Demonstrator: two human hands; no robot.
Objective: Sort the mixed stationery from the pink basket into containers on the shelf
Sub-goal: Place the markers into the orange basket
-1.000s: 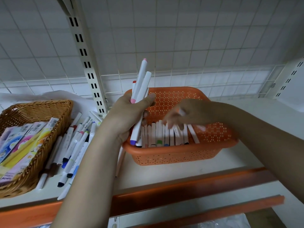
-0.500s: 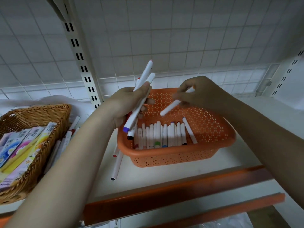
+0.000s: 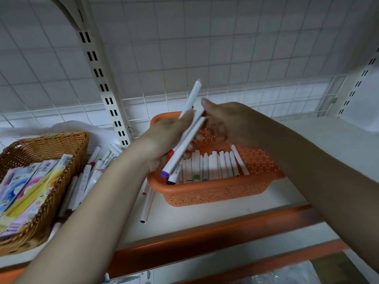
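Over the orange basket (image 3: 215, 191) on the shelf (image 3: 205, 214), the left hand (image 3: 164, 140) grips a bundle of white markers (image 3: 185, 140). The right hand (image 3: 229, 124) meets them, blurred; its grasp cannot be told. More markers line the basket floor (image 3: 211, 165). A wicker basket (image 3: 47, 144) of packets stands left, loose pens (image 3: 90, 175) between.

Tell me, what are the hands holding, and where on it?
The left hand grips a bunch of white markers around their middles. The right hand is at the bunch's upper part; blur hides whether it grips.
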